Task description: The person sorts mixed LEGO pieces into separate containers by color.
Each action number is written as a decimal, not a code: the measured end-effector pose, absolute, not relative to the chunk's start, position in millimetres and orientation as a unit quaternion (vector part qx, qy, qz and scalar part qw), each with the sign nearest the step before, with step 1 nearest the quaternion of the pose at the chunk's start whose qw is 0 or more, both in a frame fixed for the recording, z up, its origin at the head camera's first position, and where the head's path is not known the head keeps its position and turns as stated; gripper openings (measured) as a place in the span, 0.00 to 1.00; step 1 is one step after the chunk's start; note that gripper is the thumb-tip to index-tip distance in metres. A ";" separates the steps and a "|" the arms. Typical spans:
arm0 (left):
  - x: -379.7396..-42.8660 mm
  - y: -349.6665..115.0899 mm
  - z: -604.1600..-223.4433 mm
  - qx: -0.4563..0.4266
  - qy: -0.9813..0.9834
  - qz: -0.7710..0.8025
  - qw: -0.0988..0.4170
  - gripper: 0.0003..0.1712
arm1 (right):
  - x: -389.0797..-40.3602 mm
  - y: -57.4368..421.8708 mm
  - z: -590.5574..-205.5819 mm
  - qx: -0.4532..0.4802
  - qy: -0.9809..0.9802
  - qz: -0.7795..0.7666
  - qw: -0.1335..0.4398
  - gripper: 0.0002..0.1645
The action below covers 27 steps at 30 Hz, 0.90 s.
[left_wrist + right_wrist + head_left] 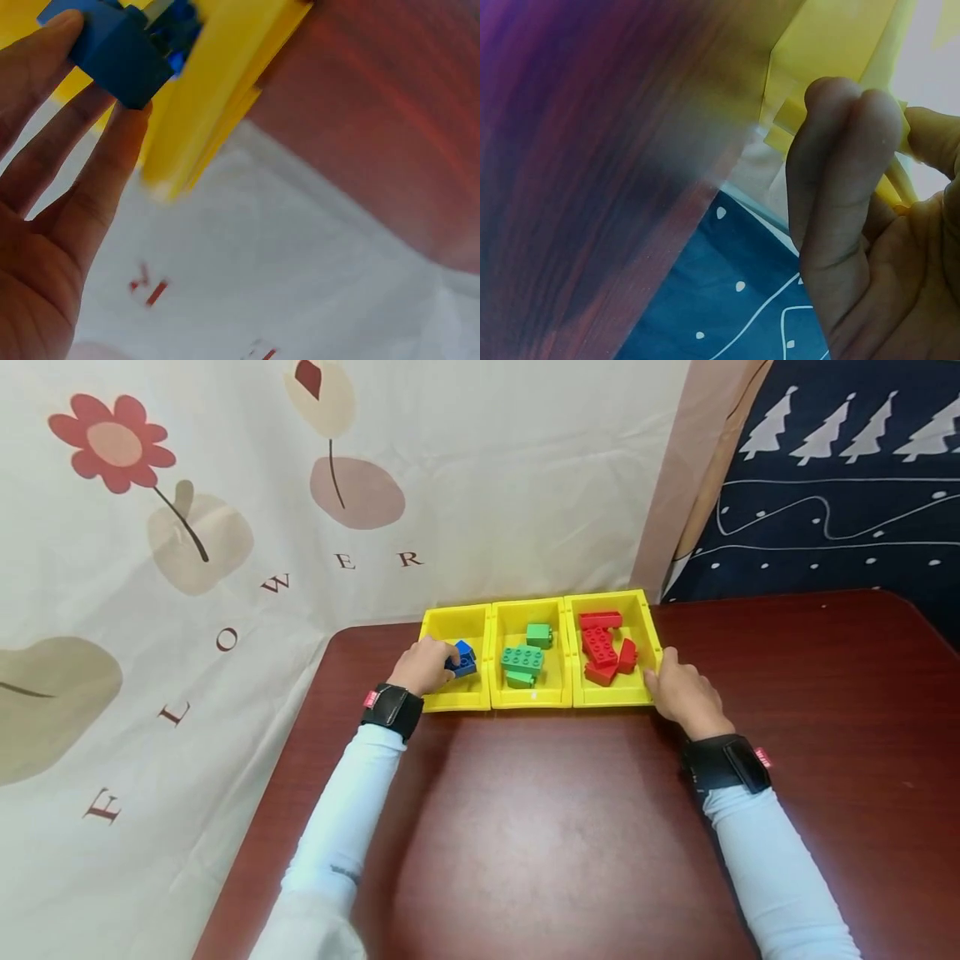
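Over the left compartment of a yellow three-part bin [532, 697], my left hand [422, 665] pinches a blue toy brick [124, 56] between thumb and fingertips. Other blue bricks [465, 667] lie just beside its fingers in that compartment. My right hand [686, 693] grips the bin's right side wall, fingers outside and thumb over the edge; the right wrist view shows the yellow wall [881, 52] between them. Green bricks [522, 660] lie in the middle compartment, and red bricks [600, 646] in the right one.
The bin stands at the back of a dark red-brown table [517, 827]. Right behind it hangs a pale cloth [487, 485] with flower prints and letters. A dark blue cloth [840, 518] with white trees hangs at the back right.
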<state>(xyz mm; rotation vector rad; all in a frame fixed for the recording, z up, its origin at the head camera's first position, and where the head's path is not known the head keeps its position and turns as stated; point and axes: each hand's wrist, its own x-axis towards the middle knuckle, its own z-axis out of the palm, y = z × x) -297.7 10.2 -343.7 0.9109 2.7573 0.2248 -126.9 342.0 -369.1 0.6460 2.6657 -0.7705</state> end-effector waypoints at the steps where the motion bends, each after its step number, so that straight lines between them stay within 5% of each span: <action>1: -300.7 10.8 -347.3 0.310 0.940 0.078 0.117 0.13 | -128.0 341.0 -370.1 0.224 0.925 -0.268 0.147 0.32; 27: -312.2 17.7 -378.2 0.318 0.941 0.062 0.099 0.09 | -136.0 339.5 -376.0 0.228 0.924 -0.275 0.138 0.33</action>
